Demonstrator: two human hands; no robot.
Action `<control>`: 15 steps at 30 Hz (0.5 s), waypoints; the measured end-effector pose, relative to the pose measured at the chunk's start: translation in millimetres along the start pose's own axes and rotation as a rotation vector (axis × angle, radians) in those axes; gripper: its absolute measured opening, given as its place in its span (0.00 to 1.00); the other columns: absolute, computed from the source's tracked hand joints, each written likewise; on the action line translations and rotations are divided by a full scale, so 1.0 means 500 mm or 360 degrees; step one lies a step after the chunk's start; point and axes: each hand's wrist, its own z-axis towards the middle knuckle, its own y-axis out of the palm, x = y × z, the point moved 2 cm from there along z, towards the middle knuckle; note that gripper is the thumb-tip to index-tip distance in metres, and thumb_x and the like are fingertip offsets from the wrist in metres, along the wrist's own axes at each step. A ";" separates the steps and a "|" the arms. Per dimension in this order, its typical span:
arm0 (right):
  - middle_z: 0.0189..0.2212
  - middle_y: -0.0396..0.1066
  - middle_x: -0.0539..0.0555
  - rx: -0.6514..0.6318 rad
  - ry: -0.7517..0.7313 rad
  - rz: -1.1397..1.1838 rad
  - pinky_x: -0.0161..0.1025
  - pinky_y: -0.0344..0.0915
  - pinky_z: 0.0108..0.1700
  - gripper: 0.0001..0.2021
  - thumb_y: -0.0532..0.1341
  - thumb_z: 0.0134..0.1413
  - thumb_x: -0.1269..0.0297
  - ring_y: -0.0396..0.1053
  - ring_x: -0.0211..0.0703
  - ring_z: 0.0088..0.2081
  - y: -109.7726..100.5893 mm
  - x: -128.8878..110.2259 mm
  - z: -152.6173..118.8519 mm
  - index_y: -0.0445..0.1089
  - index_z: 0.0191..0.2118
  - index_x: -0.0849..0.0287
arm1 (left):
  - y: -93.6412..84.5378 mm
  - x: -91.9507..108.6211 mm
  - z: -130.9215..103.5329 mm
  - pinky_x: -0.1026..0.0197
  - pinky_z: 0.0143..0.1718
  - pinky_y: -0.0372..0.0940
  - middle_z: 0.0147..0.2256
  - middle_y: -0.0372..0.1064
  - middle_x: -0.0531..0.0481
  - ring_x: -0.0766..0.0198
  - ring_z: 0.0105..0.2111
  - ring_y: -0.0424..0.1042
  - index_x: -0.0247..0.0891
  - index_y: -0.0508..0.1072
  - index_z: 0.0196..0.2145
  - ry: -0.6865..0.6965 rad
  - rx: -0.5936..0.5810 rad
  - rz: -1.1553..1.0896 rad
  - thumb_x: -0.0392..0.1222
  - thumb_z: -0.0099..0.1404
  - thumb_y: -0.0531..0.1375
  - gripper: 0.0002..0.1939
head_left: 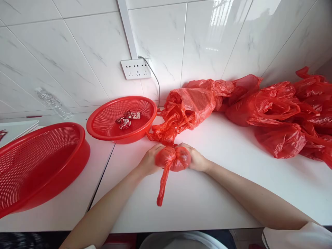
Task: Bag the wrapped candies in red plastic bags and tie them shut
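1. At the white table's (212,204) near middle, I see one bunched red bag (174,158).
2. Left hand (151,160) and right hand (197,159) flank it, forearms angled inward; both grasp its sides, fingertips hidden.
3. Around: two red baskets (75,176), one clear bottle (54,104), one socket panel (135,70); heaped red bags (246,105), can't count.

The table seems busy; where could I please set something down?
Bare table lies between the held bag and the near edge, and between the right forearm and the bag pile. That pile crowds the back right, two baskets the left.
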 end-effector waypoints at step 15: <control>0.43 0.71 0.58 0.0056 0.0060 -0.0262 0.51 0.65 0.52 0.13 0.61 0.54 0.64 0.68 0.51 0.46 0.006 0.000 -0.007 0.68 0.46 0.55 | -0.016 -0.020 0.012 0.48 0.47 0.70 0.45 0.74 0.43 0.52 0.46 0.74 0.39 0.74 0.43 -0.0105 0.0126 -0.0293 0.42 0.61 0.59 0.12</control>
